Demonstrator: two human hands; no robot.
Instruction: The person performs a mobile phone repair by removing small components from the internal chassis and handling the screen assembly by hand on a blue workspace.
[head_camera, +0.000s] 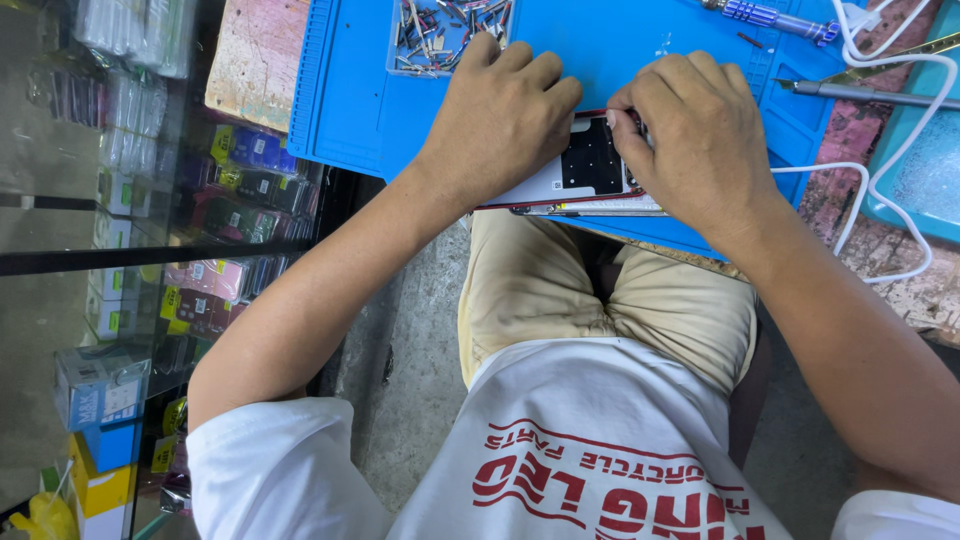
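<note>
- While both hands press on it, an opened smartphone (585, 170) with a red frame lies on a blue repair mat (640, 45).
- Left hand (500, 120) lies curled over the phone's left end, holding it down.
- Right hand (700, 140) pinches the top edge with its fingertips (620, 115).
- A clear tray of small screws (435, 35), a screwdriver (770, 15), tweezers (870, 93) and a white cable (880, 180) lie nearby.

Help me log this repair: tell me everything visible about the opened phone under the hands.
The opened phone lies flat at the near edge of the blue work mat. It has a thin red frame, a pale inner surface and a dark square panel with a dot grid. The left hand covers its left end; the right hand pinches at its upper right edge.
</note>
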